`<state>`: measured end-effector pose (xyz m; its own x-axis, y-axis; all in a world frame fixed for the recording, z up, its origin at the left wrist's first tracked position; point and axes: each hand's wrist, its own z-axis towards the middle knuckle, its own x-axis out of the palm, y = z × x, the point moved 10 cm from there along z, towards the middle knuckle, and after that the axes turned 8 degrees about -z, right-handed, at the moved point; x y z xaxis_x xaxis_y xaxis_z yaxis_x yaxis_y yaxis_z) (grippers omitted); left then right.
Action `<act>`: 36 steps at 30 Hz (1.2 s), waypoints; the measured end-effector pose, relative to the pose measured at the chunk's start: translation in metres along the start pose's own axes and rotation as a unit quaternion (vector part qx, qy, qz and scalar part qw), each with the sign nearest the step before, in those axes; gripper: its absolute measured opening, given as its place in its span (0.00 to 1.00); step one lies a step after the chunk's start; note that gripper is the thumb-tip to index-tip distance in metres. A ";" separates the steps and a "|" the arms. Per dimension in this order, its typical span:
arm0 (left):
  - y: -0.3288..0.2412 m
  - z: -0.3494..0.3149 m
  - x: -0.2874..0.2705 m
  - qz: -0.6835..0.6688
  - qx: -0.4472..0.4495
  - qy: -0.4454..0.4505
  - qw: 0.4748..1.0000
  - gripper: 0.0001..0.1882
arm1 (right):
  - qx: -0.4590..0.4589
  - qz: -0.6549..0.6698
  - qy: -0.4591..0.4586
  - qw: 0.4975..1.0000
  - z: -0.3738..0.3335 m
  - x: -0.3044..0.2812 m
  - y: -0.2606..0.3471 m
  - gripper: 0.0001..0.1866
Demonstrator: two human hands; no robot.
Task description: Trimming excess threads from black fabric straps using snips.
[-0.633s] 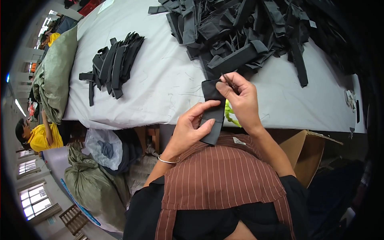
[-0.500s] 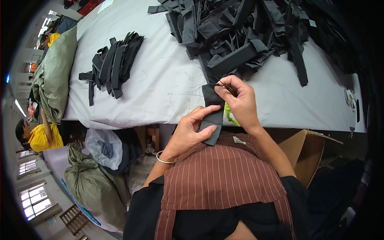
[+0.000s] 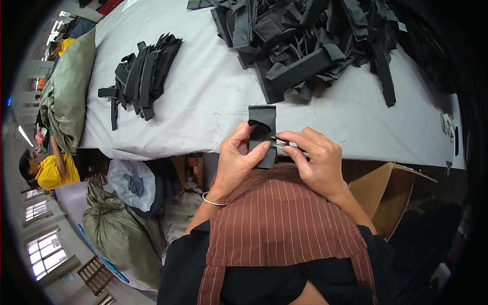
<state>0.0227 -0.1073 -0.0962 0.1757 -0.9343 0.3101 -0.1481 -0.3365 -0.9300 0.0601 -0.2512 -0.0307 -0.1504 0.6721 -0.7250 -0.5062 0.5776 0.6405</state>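
Note:
A flat black fabric strip (image 3: 264, 113) stands out from the table's near edge, with its lower end just above my striped apron. My left hand (image 3: 237, 156) grips the strip from its left side, the thumb lying across its front. A dark flap or fold arches up from the strip's middle beside my left fingers. My right hand (image 3: 322, 158) is closed on small metal thread snips (image 3: 279, 146), with a bit of green showing under the fingers. Their blades lie against the strip's right edge, close to my left thumb; whether they are cutting a thread cannot be made out.
A large heap of black strips (image 3: 305, 56) covers the table's far right. A smaller neat pile (image 3: 146, 76) lies at the left on the white table cover (image 3: 203, 96). A cardboard box (image 3: 378, 190) stands below the edge at right, sacks (image 3: 114, 229) at left. A person in yellow (image 3: 56, 170) is far left.
My right hand has left the strip's upper end, moving down and right, and the snips' blades now show. The left grip has shifted slightly left, and a dark flap is raised.

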 end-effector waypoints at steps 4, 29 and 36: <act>-0.007 0.002 0.004 -0.002 0.022 -0.002 1.000 0.18 | 0.016 -0.019 -0.010 1.000 0.001 0.001 -0.004 0.11; -0.013 0.004 0.011 0.082 0.091 -0.004 0.992 0.20 | -0.006 -0.133 -0.021 0.991 -0.001 0.017 -0.004 0.16; 0.012 -0.001 0.007 -0.082 -0.039 -0.031 0.995 0.20 | 0.088 0.109 -0.044 0.989 0.000 0.016 -0.034 0.17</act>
<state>0.0212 -0.1177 -0.1053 0.2633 -0.8578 0.4413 -0.1868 -0.4942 -0.8491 0.0749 -0.2604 -0.0639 -0.1608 0.8230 -0.5447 -0.3122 0.4812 0.8191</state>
